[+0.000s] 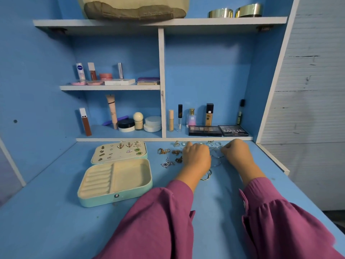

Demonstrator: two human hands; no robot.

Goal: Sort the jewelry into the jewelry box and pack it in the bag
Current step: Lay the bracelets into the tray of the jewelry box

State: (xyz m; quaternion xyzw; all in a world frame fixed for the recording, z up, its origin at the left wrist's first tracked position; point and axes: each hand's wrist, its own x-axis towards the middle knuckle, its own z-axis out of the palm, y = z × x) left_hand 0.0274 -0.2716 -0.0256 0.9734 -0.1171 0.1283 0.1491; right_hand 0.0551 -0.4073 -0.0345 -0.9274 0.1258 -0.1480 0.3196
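A mint-green jewelry box lies open on the blue desk, its cream tray bare. Its raised lid carries several pinned earrings. To its right, loose jewelry is scattered: chains, pendants, rings and thin silver bangles. My left hand rests knuckles-up over the pile, fingers curled down onto pieces I cannot see. My right hand is curled beside it, fingertips pinched at the bangles and rings. A woven beige bag sits on the top shelf.
Cosmetics fill the shelves behind: tubes, jars, bottles and two dark palettes just behind the jewelry. Two gold tins stand on the top shelf. The desk's right edge is close to my right hand.
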